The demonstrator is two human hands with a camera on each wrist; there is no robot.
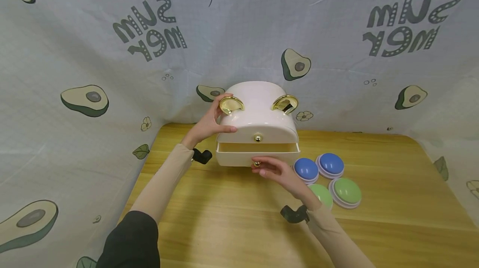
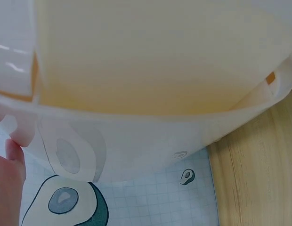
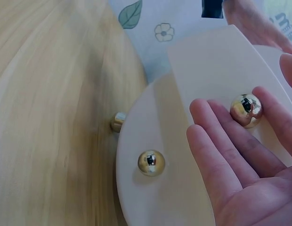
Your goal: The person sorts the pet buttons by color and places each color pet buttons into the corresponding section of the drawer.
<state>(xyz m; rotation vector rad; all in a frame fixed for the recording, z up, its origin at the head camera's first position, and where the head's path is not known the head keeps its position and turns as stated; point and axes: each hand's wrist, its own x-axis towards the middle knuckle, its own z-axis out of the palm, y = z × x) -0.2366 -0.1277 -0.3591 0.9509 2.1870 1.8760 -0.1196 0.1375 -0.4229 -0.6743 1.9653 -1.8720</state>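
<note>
A white domed drawer box (image 1: pixel 258 112) with gold ear-shaped ornaments stands at the back of the table. Its lower drawer (image 1: pixel 233 159) is pulled partway out; the upper drawer, with its own gold knob (image 3: pixel 151 163), is closed. My left hand (image 1: pixel 209 120) holds the box's left side, thumb on the front and fingers beside the left gold ear (image 1: pixel 231 104). At the lower drawer's front, my right hand (image 1: pixel 278 174) has the round gold knob (image 3: pixel 246 110) between its index and middle fingers. In the right wrist view its thumb stays apart from the knob.
Blue push buttons (image 1: pixel 306 169) and green push buttons (image 1: pixel 347 190) with white bases stand right of the box, one green button partly behind the right forearm. An avocado-print cloth (image 1: pixel 239 43) hangs behind the wooden table (image 1: pixel 396 201). Black wrist mounts (image 1: pixel 293 215) stick out from both wrists.
</note>
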